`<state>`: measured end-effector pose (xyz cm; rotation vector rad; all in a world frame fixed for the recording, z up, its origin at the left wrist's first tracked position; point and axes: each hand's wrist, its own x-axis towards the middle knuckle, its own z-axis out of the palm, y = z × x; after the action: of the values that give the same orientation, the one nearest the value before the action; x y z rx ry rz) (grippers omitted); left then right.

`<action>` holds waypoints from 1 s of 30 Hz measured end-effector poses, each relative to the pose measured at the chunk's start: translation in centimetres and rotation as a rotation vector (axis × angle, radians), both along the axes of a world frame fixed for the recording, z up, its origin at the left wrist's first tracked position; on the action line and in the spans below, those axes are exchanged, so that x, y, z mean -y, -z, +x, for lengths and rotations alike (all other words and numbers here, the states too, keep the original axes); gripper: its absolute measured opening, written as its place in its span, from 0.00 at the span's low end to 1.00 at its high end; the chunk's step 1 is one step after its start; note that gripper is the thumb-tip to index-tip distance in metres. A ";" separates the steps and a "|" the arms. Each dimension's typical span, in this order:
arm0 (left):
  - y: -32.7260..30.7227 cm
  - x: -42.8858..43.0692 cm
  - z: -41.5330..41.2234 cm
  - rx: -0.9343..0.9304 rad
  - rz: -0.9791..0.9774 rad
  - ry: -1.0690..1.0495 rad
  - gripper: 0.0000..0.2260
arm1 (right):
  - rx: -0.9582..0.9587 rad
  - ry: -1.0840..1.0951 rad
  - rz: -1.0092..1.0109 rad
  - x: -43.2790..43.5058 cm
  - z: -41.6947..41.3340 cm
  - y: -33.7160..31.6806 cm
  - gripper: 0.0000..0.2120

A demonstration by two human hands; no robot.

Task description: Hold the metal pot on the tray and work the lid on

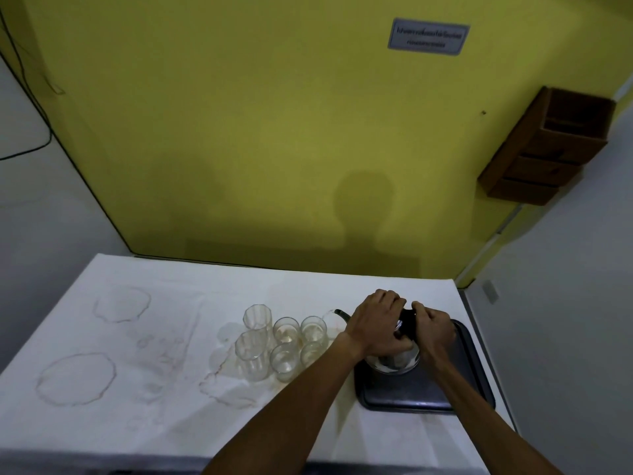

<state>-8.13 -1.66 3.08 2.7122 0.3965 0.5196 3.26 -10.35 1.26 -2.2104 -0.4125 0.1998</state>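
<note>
Both hands, left hand point(378, 322), right hand point(433, 329), gripping kettle point(397, 363) on tray point(407, 394)

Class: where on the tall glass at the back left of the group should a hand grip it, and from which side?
Grip the tall glass round its upper wall, coming from the far left: it stands upright, and the other glasses crowd its near and right sides.

Both hands, the left hand point(378, 322) and the right hand point(433, 329), cover most of the glass pot point(394, 361) on the tray point(411, 395), hiding its lid and handle. The wall sign's point(428, 36) lettering is too blurred to read. Both forearms are cut off by the bottom edge.
</note>
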 end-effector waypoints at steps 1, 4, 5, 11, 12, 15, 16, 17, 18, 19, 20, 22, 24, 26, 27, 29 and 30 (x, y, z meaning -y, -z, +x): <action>0.0 0.0 0.0 -0.003 -0.001 0.001 0.27 | -0.002 0.004 0.002 0.0 0.0 0.0 0.24; -0.1 0.0 0.1 -0.016 -0.004 0.008 0.27 | -0.018 0.011 0.016 0.0 -0.1 -0.1 0.21; -0.1 0.0 0.1 -0.021 0.001 0.011 0.27 | -0.026 0.014 0.019 0.0 -0.1 -0.1 0.20; -0.6 0.2 0.5 -0.104 0.067 0.007 0.22 | -0.190 0.071 0.057 0.2 -0.2 0.8 0.20; -0.7 0.3 0.5 -0.128 0.082 0.002 0.22 | -0.226 0.075 0.071 0.2 -0.2 0.9 0.20; -1.0 0.4 0.5 -0.165 0.116 -0.008 0.23 | -0.301 0.078 0.109 0.0 -0.5 1.0 0.23; -1.1 0.5 0.5 -0.171 0.128 -0.010 0.23 | -0.311 0.080 0.119 -0.1 -0.7 1.1 0.23; -1.2 0.4 0.3 -0.175 0.136 -0.017 0.22 | -0.313 0.079 0.127 -0.3 -0.9 1.0 0.24; -1.2 0.3 0.0 -0.169 0.141 -0.027 0.22 | -0.309 0.072 0.133 -0.4 -1.2 0.9 0.24; -1.3 0.2 -0.1 -0.157 0.140 -0.041 0.22 | -0.303 0.053 0.137 -0.6 -1.3 0.7 0.24; -1.2 0.0 -0.6 -0.144 0.135 -0.063 0.21 | -0.302 0.019 0.135 -0.8 -1.6 0.6 0.24; -1.0 -0.1 -1.2 -0.115 0.136 -0.094 0.19 | -0.307 -0.029 0.127 -1.1 -2.1 0.1 0.22; -0.9 -0.1 -1.6 -0.102 0.137 -0.122 0.17 | -0.314 -0.050 0.132 -1.3 -2.5 -0.4 0.21; -1.0 -0.3 -2.0 -0.100 0.131 -0.151 0.17 | -0.308 -0.072 0.124 -1.6 -2.9 -0.7 0.20; -1.1 -0.5 -2.3 -0.103 0.126 -0.163 0.17 | -0.298 -0.080 0.114 -1.9 -3.1 -0.9 0.20; -1.1 -0.8 -2.7 -0.109 0.109 -0.169 0.17 | -0.283 -0.085 0.095 -2.3 -3.4 -1.2 0.20; -1.0 -1.0 -3.1 -0.105 0.095 -0.173 0.17 | -0.275 -0.093 0.080 -2.5 -3.5 -1.3 0.20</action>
<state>-11.18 -0.68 4.13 2.8203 0.6540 0.4538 -0.27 -7.87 2.51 -2.0501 -0.3639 0.5217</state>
